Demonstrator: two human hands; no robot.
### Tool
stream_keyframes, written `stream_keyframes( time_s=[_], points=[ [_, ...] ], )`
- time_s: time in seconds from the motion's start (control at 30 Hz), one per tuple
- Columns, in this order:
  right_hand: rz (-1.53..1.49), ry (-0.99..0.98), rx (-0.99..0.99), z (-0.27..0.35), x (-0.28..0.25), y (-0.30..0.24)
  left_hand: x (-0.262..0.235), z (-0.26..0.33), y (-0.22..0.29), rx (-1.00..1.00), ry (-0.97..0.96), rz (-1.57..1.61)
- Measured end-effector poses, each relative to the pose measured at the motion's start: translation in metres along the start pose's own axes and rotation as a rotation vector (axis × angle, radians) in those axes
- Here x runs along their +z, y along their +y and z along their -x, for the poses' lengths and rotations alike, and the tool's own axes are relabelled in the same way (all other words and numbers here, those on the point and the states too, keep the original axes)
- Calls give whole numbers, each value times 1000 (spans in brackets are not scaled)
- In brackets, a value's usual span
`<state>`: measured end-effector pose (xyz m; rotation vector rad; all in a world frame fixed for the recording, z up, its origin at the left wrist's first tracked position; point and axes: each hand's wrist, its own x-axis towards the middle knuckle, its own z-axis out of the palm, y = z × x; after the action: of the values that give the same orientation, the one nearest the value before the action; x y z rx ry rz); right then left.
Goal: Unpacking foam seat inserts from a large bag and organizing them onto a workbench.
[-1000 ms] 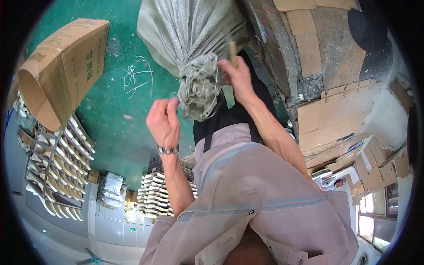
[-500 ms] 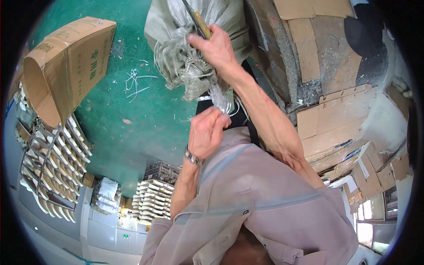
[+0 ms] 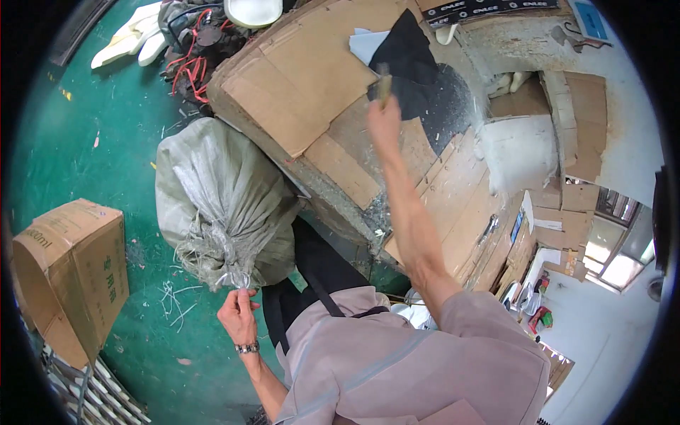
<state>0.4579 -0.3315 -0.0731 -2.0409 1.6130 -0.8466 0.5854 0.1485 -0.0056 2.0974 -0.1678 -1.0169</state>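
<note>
A bulging pale grey-green woven sack (image 3: 205, 177) stands on the floor at the left, its gathered neck facing me. My left hand (image 3: 239, 316) pinches white plastic ties (image 3: 234, 278) at that neck. Out over the cardboard-covered bench, my right hand (image 3: 384, 127) is closed around a yellow-handled tool (image 3: 384, 88). Motion blurs the tool, and its exact kind cannot be made out. A black cloth or sheet (image 3: 407, 53) lies on the bench just beyond it.
An open cardboard box (image 3: 78, 276) stands at the left, with cut white strips (image 3: 173, 304) on the green floor (image 3: 163, 375) nearby. Cardboard sheets (image 3: 312, 64) cover the bench. Beyond the sack lie red cords (image 3: 190, 74) and pale foot-shaped forms (image 3: 127, 35).
My right hand has moved away from the sack's neck to above the bench, carrying the tool. My left hand remains at the ties. The view has swung right, bringing more of the bench into sight.
</note>
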Motion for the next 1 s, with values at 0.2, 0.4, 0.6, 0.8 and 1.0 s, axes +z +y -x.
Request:
stream_keyframes(
  time_s=[0.2, 0.4, 0.6, 0.8, 1.0],
  points=[
    [230, 73, -475, -41, -23, -36, 22, -6, 18, 25, -96, -14],
    [-159, -1546, -192, 207, 28, -97, 26, 13, -11, -200, -190, 591],
    [-447, -1806, 577, 313, 17, -97, 24, 25, -52, -328, -317, 225],
    [-384, -1775, 576, 289, -15, -116, 4, -32, -51, -241, 188, 322],
    [-245, -1477, 612, 211, -23, -63, -28, -69, -75, -126, 529, 833]
  ],
)
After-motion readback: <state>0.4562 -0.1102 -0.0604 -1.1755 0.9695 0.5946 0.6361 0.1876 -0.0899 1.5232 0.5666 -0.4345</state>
